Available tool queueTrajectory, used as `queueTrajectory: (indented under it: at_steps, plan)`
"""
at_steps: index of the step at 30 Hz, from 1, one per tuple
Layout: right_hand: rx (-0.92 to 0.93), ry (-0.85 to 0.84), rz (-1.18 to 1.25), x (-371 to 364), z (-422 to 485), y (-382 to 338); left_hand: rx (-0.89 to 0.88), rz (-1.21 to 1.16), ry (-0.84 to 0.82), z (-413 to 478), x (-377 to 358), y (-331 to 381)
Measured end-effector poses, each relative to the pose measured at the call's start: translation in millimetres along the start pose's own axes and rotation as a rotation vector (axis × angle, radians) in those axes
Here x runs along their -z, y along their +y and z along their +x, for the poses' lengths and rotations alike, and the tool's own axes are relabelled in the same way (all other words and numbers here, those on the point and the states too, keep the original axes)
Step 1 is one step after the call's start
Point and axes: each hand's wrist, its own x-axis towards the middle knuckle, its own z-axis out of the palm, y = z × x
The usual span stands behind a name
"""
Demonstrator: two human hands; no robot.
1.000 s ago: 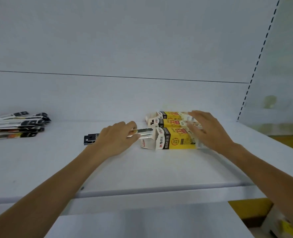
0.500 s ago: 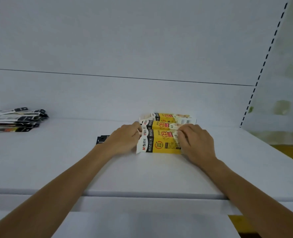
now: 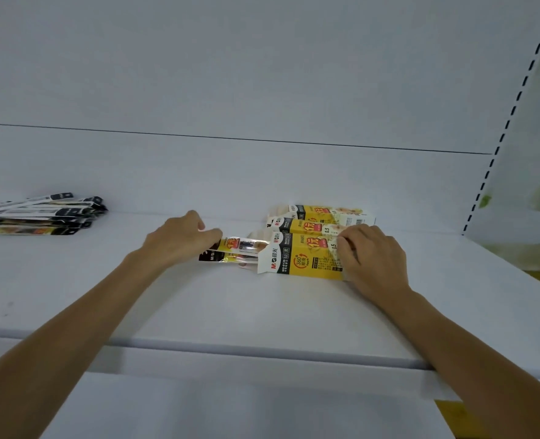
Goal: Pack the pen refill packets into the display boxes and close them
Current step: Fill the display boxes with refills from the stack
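Three yellow display boxes lie side by side on the white shelf (image 3: pixel 262 312). The nearest box (image 3: pixel 306 259) has its left end flaps open. My right hand (image 3: pixel 370 255) grips that box at its right end. My left hand (image 3: pixel 183 240) holds a bunch of pen refill packets (image 3: pixel 233 250) by their left end, their right ends reaching into the open end of the nearest box. Behind it lie the middle box (image 3: pixel 306 228) and the far box (image 3: pixel 325 213).
A pile of several more refill packets (image 3: pixel 40 217) lies at the far left of the shelf. The shelf's front edge (image 3: pixel 230 346) runs across below my forearms. A perforated upright (image 3: pixel 509 122) bounds the shelf on the right.
My left hand has drawn back to the left, and more of the packets now shows outside the box's open end. My right hand stays on the nearest box's right end.
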Motion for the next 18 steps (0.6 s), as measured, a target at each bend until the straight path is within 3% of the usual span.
queueTrajectory:
  at_steps: [2,6,9,15,18]
  plan:
    - [0.000,0.009,-0.008,0.0,0.0,-0.5,0.031,-0.036,-0.050,-1.9,-2.0,-8.7]
    - [0.001,0.001,-0.004,0.5,-0.7,-0.9,-0.127,-0.278,0.000,-3.8,-18.2,-6.4]
    - [-0.008,-0.012,0.012,1.9,-1.1,-0.5,-0.230,-0.308,0.041,-6.1,-27.7,5.9]
    - [0.004,0.001,0.010,2.0,-1.3,-1.1,-0.247,-0.557,-0.202,-13.0,-47.9,42.4]
    - [0.009,-0.010,0.024,3.2,-1.4,0.1,-0.253,-0.542,-0.166,-10.6,-53.8,45.3]
